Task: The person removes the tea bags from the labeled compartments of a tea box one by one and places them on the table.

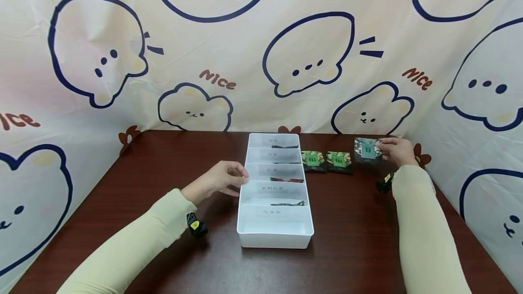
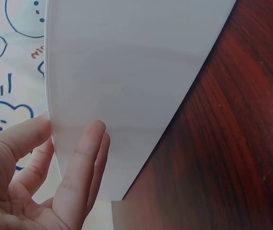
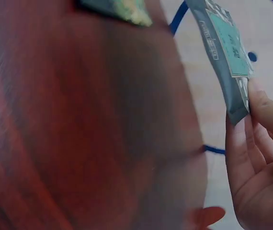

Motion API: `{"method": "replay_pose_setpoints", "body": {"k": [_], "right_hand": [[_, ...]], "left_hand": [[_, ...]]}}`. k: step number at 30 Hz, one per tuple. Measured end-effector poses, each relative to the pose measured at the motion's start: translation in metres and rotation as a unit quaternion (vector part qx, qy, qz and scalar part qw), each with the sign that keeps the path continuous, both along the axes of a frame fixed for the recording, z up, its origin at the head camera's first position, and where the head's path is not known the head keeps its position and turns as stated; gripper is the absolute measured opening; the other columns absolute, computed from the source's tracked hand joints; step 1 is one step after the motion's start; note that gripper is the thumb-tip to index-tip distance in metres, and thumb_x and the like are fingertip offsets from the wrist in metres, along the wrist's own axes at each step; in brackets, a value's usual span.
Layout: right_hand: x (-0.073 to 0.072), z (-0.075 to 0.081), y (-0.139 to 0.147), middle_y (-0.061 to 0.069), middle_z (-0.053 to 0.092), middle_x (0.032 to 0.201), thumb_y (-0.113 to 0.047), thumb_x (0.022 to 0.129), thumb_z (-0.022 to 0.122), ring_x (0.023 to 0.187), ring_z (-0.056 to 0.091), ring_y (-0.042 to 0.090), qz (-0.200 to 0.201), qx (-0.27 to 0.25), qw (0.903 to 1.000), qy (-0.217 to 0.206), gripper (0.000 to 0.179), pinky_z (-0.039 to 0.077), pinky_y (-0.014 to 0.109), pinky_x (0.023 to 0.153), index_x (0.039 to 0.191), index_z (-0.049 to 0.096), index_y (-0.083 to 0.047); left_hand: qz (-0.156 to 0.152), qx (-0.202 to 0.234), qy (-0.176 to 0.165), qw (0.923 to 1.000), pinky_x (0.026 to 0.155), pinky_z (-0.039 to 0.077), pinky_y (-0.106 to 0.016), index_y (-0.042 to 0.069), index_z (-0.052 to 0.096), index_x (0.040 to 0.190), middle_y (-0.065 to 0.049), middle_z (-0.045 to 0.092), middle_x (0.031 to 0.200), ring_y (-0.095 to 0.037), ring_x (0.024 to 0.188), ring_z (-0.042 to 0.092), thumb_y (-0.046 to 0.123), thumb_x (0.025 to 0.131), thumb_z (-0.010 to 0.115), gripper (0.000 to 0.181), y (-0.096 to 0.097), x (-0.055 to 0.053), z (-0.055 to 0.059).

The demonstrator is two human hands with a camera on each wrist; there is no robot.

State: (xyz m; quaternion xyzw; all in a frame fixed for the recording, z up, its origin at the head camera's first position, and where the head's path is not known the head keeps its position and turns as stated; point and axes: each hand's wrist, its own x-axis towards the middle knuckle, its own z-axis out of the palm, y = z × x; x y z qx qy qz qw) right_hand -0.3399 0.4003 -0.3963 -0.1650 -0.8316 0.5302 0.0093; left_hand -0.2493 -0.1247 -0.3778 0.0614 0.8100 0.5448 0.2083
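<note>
A long white divided box (image 1: 274,240) stands mid-table, with a printed label in each compartment. My left hand (image 1: 220,178) pinches its left rim between thumb and index finger; the other fingers lie along the outer side wall, as the left wrist view shows. At the right, my right hand (image 1: 397,151) pinches a dark tea bag sachet (image 1: 363,149) with a teal label by its edge. The right wrist view shows that sachet (image 3: 222,52) tilted, held between thumb and fingers. Two green-and-black sachets (image 1: 313,160) (image 1: 339,161) lie between box and right hand.
Edges of sachets show inside several compartments, one of them red (image 1: 286,179); the front compartment (image 1: 273,226) shows none. The dark wood table (image 1: 343,239) ends at a printed cloth backdrop (image 1: 245,58) behind and at both sides.
</note>
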Motion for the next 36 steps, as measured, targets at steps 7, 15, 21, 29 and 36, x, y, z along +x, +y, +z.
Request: {"method": "replay_pose_setpoints", "body": {"k": [7,15,21,29,36], "right_hand": [[0.002,-0.012,0.002,0.017,0.051,0.127,-0.023,0.094,0.063,0.075,0.058,0.006,0.003,0.019,0.9989,-0.042,0.043,0.057,0.021,0.066,0.128,0.053,0.000],[0.005,-0.021,0.001,-0.001,0.061,0.091,-0.020,0.095,0.062,0.069,0.059,0.004,0.023,0.042,0.9982,-0.037,0.042,0.058,0.023,0.065,0.129,0.054,0.004],[0.006,-0.025,-0.002,0.024,0.048,0.133,-0.023,0.096,0.060,0.095,0.058,0.017,0.051,0.047,0.9967,-0.043,0.054,0.059,0.032,0.081,0.139,0.046,0.004],[0.005,-0.024,-0.007,0.032,0.038,0.144,-0.023,0.092,0.066,0.126,0.045,0.042,0.061,0.054,0.9957,-0.045,0.061,0.042,0.053,0.103,0.140,0.042,0.007],[0.007,-0.023,-0.014,0.032,0.037,0.144,-0.020,0.091,0.066,0.122,0.047,0.043,0.056,0.085,0.9932,-0.056,0.058,0.045,0.052,0.102,0.138,0.046,0.008]], "left_hand": [[-0.001,0.001,0.000,1.0000,0.070,0.061,-0.043,0.002,0.063,0.101,-0.014,0.060,0.099,-0.024,0.082,0.065,0.008,0.088,0.070,0.015,0.000,0.000,0.000],[0.000,0.005,-0.001,1.0000,0.071,0.060,-0.044,0.002,0.063,0.100,-0.014,0.060,0.099,-0.024,0.082,0.065,0.007,0.088,0.070,0.016,0.000,0.000,-0.001],[-0.002,0.005,-0.001,1.0000,0.070,0.061,-0.043,0.002,0.063,0.100,-0.014,0.061,0.099,-0.024,0.082,0.065,0.007,0.088,0.070,0.016,0.000,-0.001,-0.002],[0.000,0.007,-0.001,1.0000,0.072,0.060,-0.045,0.002,0.063,0.100,-0.014,0.061,0.099,-0.024,0.082,0.064,0.008,0.088,0.070,0.016,-0.001,0.000,-0.002],[-0.001,0.007,-0.002,1.0000,0.072,0.060,-0.044,0.002,0.063,0.101,-0.014,0.061,0.098,-0.024,0.082,0.065,0.008,0.088,0.070,0.016,-0.001,0.000,-0.001]]}}
